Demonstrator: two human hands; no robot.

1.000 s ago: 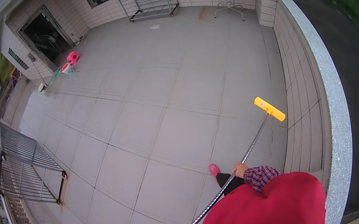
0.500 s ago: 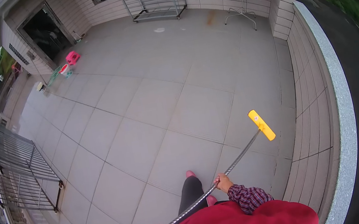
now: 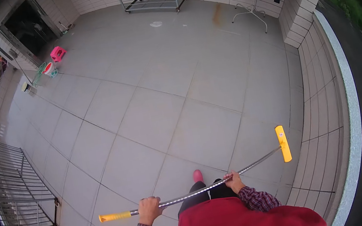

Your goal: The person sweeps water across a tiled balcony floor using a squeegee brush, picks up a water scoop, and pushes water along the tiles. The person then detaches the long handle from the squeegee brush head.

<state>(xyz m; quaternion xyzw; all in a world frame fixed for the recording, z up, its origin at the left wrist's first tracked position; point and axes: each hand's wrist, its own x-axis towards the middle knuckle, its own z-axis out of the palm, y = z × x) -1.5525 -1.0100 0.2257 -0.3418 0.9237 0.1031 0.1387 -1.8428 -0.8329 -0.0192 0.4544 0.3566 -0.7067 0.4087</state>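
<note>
Since the earlier frame, the yellow-headed pole [image 3: 203, 190] has swung more nearly crosswise before the red garment [image 3: 228, 224]. The left hand [image 3: 149, 210] is closed round it just beside the yellow grip [image 3: 116, 216]; the right hand [image 3: 234, 182] grips it farther along. The head [image 3: 283, 143] lies near the tiled wall [image 3: 321, 132], floor contact uncertain. The step appears to be repositioning; any further move would call for two-handed steering clear of the wall.

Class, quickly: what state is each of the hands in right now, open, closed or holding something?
Left hand: closed, holding the silvery pole near its yellow grip.
Right hand: closed, holding the same pole, nearer the yellow head.
</note>
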